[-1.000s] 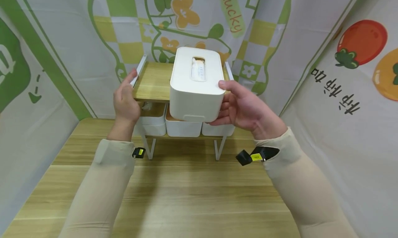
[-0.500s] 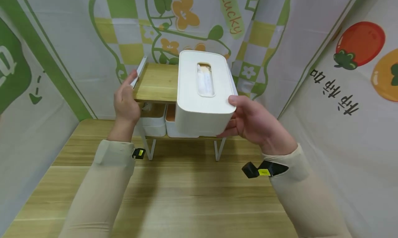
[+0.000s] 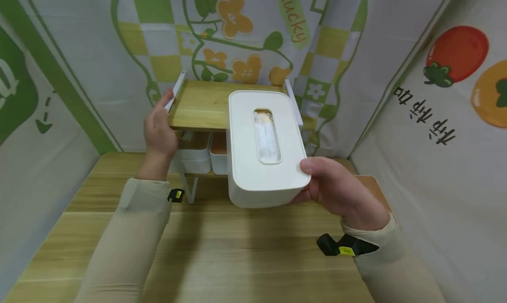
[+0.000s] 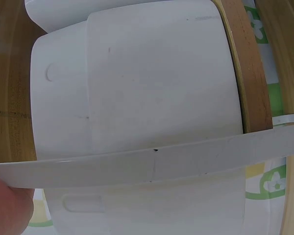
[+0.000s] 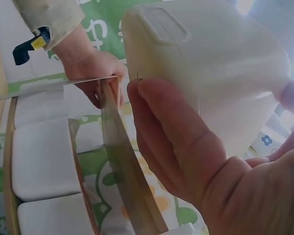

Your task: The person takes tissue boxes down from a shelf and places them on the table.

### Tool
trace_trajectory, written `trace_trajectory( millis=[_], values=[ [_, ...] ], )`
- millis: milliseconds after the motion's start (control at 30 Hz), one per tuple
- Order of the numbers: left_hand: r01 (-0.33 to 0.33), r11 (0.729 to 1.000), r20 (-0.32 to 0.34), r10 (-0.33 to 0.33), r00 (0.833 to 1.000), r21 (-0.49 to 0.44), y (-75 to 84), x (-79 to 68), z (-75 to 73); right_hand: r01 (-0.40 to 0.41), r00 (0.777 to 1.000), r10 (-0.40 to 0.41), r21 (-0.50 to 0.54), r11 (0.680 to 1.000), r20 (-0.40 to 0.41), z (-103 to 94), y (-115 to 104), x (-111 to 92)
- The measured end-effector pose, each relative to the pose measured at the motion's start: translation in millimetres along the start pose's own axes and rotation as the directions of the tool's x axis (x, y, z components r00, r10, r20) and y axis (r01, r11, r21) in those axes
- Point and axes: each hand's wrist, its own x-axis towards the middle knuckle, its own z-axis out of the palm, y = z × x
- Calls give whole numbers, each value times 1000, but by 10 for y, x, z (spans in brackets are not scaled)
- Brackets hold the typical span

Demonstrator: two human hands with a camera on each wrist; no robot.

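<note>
My right hand (image 3: 336, 186) holds a white tissue box (image 3: 245, 158) in the air in front of the rack, thumb on the lid's right edge and fingers underneath. The lid has a long rounded slot, through which a pale packet (image 3: 266, 138) shows. In the right wrist view the box's underside (image 5: 220, 73) faces the camera, with fingertips pressed along it. My left hand (image 3: 159, 129) grips the left side of a two-tier wooden rack (image 3: 198, 105) with white metal legs; the right wrist view shows its fingers around the upper board's end.
White bins (image 3: 194, 155) sit on the rack's lower tier, partly hidden by the tissue box. A brown-topped white-rimmed thing (image 3: 372, 188) stands on the wooden table (image 3: 222, 259) behind my right wrist. Printed curtains (image 3: 340, 43) hang at the back and sides.
My right hand has brought the tissue box down toward me and to the right, away from over the rack's top board, tilting its lid more into view. The left hand stays put.
</note>
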Motion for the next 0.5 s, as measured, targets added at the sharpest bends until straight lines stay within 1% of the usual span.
trace_trajectory(
  millis=[133,200,267,400,500],
  values=[
    [1,1000,-6,-1,1000,-18,16,5,10,-3,1000,4,-31,1000,16,12,89,-85],
    [8,1000,-4,-8,1000,-21,58,-11,17,-9,1000,10,-29,1000,21,21,141,-128],
    [11,1000,-1,-11,1000,-24,66,-15,22,-19,999,20,-24,1000,26,24,201,-172],
    [9,1000,6,-9,1000,-27,22,-2,15,-35,999,36,-25,999,35,11,333,-253],
    [1,1000,5,-1,1000,-25,-21,11,8,-62,998,63,-51,997,15,-16,428,-310]
  ],
)
